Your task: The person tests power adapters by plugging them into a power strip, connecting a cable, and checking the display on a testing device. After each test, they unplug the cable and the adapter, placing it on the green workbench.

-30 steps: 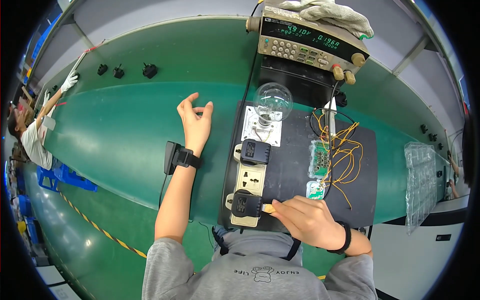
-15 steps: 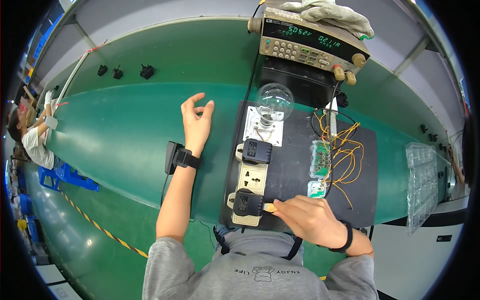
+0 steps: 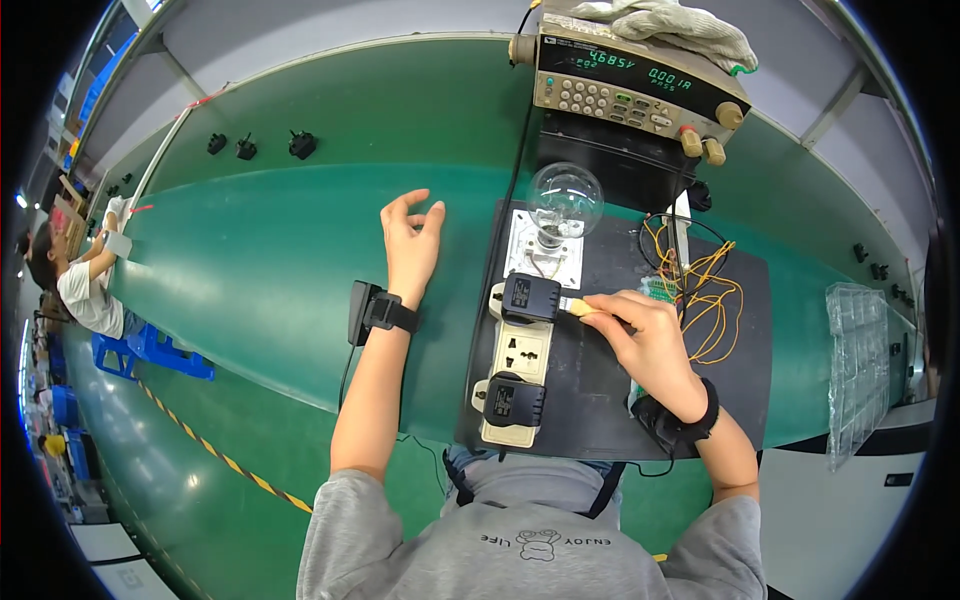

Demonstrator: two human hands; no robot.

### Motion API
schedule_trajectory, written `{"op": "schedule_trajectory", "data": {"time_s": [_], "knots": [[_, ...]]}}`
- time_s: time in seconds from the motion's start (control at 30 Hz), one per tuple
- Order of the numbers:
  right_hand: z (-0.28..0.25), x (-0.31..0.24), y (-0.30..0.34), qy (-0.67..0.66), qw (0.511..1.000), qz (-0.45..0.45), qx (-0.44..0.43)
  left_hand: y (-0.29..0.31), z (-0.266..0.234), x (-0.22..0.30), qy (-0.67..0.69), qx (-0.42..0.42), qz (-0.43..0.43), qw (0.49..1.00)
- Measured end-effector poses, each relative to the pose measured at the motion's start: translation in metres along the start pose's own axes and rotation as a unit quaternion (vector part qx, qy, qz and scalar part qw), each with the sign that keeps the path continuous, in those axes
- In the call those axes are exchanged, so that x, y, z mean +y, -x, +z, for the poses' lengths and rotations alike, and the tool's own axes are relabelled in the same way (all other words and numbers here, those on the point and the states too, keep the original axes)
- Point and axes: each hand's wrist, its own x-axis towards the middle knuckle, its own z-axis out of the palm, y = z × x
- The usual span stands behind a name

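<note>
Between its thumb and fingers, my right hand (image 3: 640,335) pinches a yellowish USB plug (image 3: 575,306). The plug's metal end meets the right side of the upper black power adapter (image 3: 530,297); how deep it sits is hard to tell. This adapter is plugged into a cream power strip (image 3: 522,352), and a lower black adapter (image 3: 514,400) occupies the near end. My left hand (image 3: 412,245) hovers over the green table left of the strip, empty, with curled fingers apart. Orange wires (image 3: 722,325) and a partly hidden green circuit board (image 3: 657,288) lie beyond my right hand.
A clear bulb (image 3: 566,200) stands on a white base (image 3: 550,262) beyond the strip. The bench meter (image 3: 640,85) with a lit display is at the back. Clear plastic trays (image 3: 857,375) lie at right; loose black plugs (image 3: 302,145) are back left. Another person (image 3: 90,285) sits far left.
My right hand has moved the USB plug away from me, from the lower adapter to the upper one. The meter's displayed current has dropped. My left hand keeps its pose.
</note>
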Motion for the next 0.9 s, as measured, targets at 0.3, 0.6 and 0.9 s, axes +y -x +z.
{"op": "schedule_trajectory", "data": {"time_s": [0.3, 0.6, 0.9], "knots": [[0.000, -0.006, 0.001, 0.009, 0.997, -0.066, 0.026, 0.000, -0.005, -0.001, -0.009, -0.009, 0.004, 1.000], [-0.006, 0.002, -0.006, 0.022, 0.996, -0.089, -0.012, 0.046, -0.010, 0.061, 0.159, -0.060, 0.135, 0.976], [-0.151, 0.168, -0.089, 0.211, 0.969, 0.119, -0.037, 0.131, -0.055, 0.083, -0.139, -0.418, 0.291, 0.849]]}}
